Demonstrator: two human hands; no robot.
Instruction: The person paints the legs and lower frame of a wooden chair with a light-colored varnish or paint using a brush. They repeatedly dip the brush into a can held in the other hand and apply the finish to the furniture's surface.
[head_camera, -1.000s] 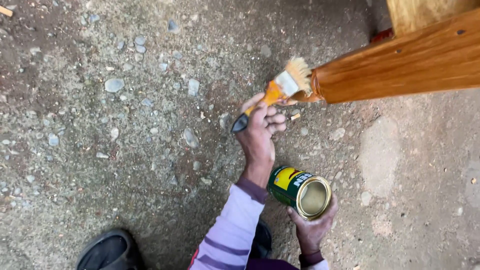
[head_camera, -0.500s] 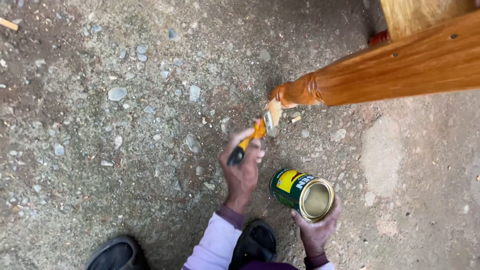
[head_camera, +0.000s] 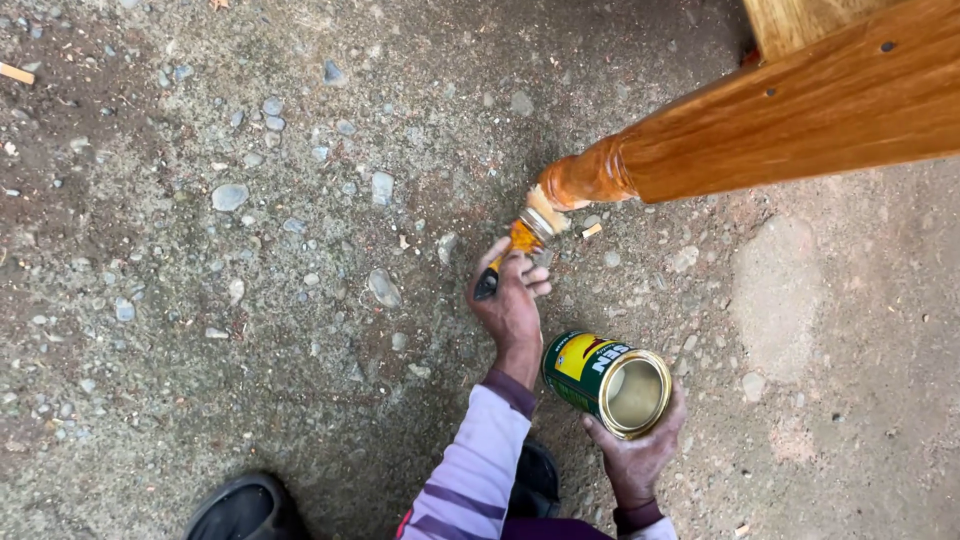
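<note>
My left hand (head_camera: 510, 305) grips the orange and black handle of a paintbrush (head_camera: 525, 235). Its pale bristles touch the rounded foot of a varnished wooden leg (head_camera: 760, 125), which slants in from the upper right. The foot (head_camera: 585, 178) looks wet and glossy. My right hand (head_camera: 640, 460) holds an open green and yellow tin can (head_camera: 605, 380) from below, tilted with its mouth toward the camera. The can sits just right of my left wrist. A striped purple sleeve (head_camera: 475, 470) covers my left forearm.
The ground is rough concrete with embedded pebbles (head_camera: 228, 195). A dark shoe (head_camera: 245, 510) shows at the bottom left and another (head_camera: 535, 480) under my left arm. A paler wooden piece (head_camera: 800, 20) stands at the top right behind the leg.
The brush has swept down from the upper side of the leg's end to its rounded foot. My left hand dropped toward the ground with it. The can stayed nearly still.
</note>
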